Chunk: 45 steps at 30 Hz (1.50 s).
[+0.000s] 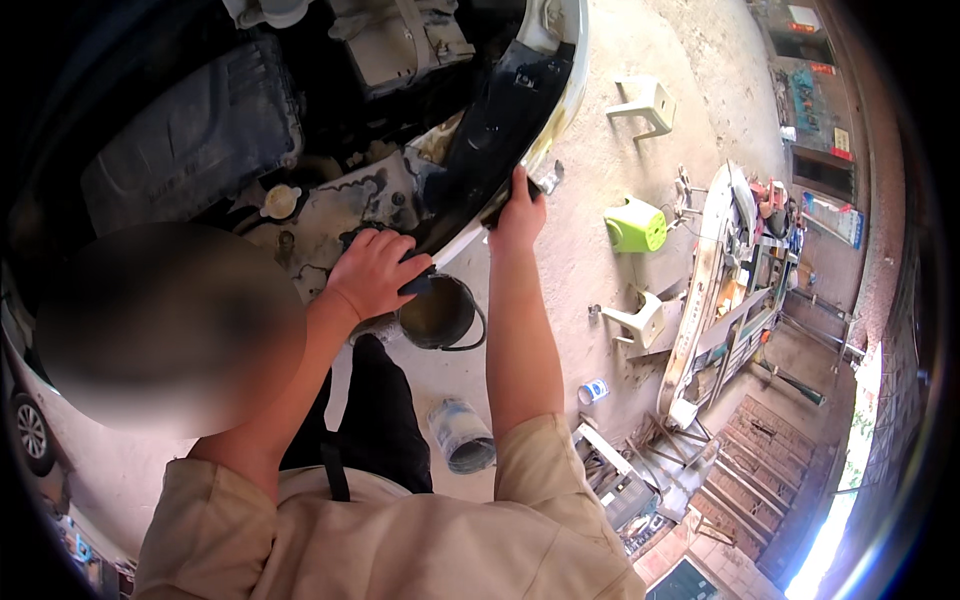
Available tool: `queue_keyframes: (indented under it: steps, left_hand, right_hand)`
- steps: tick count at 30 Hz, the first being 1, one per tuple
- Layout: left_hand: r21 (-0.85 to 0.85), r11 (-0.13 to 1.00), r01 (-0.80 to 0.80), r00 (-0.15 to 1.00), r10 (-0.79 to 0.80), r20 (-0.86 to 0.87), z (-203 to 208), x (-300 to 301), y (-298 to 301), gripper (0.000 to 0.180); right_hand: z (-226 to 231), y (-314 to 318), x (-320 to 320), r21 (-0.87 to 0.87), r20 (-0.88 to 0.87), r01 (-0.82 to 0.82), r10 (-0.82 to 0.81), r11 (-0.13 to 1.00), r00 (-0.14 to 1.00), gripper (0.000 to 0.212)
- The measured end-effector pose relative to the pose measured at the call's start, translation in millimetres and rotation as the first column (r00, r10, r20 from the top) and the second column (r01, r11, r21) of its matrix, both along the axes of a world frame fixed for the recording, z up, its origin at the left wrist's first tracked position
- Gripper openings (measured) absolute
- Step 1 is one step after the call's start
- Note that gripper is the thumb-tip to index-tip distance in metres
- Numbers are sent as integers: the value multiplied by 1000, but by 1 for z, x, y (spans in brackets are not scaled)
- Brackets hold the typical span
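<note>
I lean over the front of a white car whose engine bay is uncovered. My left hand (372,272) is bent over a small black part (416,283) at the front corner; its exact kind is unclear. Further right, my right hand (518,215) closes around the front edge, its thumb pointing up along it. Dark material shows on both sides of that fist, beside the long black panel (495,115). Between the hands runs the pale body edge (462,243). A dark bucket (440,312) with a handle stands on the floor below.
In the bay are a dark engine cover (195,135), a round yellowish cap (281,201) and a battery-like box (385,45). A stained bucket (462,437) is near my legs. Rightward stand a green stool (635,225), white stools (645,108) and a cluttered bench (725,260). A blurred patch hides the left.
</note>
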<state>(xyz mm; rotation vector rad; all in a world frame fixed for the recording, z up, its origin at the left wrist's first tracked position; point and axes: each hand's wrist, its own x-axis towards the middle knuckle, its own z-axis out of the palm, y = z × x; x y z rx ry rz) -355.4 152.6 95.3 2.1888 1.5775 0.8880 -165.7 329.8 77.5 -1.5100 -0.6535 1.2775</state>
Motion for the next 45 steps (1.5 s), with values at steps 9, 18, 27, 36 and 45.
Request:
queue_keyframes:
  steps: [9, 18, 27, 36, 45]
  left_hand:
    - [-9, 1000, -9, 1000, 9, -6, 1, 1, -1, 46]
    - [-72, 997, -5, 999, 2, -47, 2, 2, -1, 55]
    - [-56, 998, -24, 995, 18, -95, 6, 7, -4, 55]
    - [-6, 998, -70, 991, 68, -114, 7, 7, -3, 52]
    - [-46, 936, -348, 912, 326, -249, -2, 35, -25, 66]
  right_hand:
    - [-7, -17, -1, 12, 51, 1, -2, 1000, 999, 39]
    - [-2, 17, 1, 116, 139, -43, 27, 992, 990, 42]
    - [18, 61, 3, 141, 321, -94, 44, 986, 946, 43]
    - [19, 71, -7, 237, 376, -156, 58, 959, 925, 38]
    - [12, 73, -2, 256, 471, -181, 41, 949, 881, 46]
